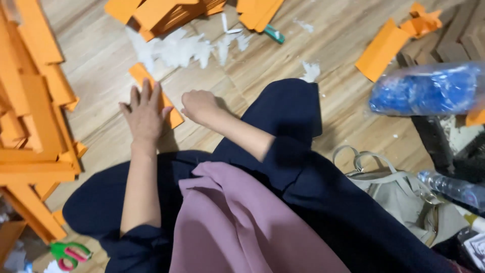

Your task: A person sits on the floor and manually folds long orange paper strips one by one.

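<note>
I sit on a wooden floor [101, 55]. My left hand [144, 114] lies flat, fingers spread, pressing on an orange folded paper strip [146, 76] that runs diagonally under it. My right hand [198, 105] rests beside it at the strip's lower right end, fingers curled down against the strip; whether it pinches the paper is hidden. Dark blue clothing and a mauve cloth [237, 227] cover my lap.
Stacks of orange folded pieces stand at the left [35, 126] and top [166, 12], with more at the upper right [384, 48]. White paper scraps [177, 48], a teal tool [275, 34], green-pink scissors [68, 253], a beige bag [404, 194], a blue-filled plastic bag [429, 91] lie around.
</note>
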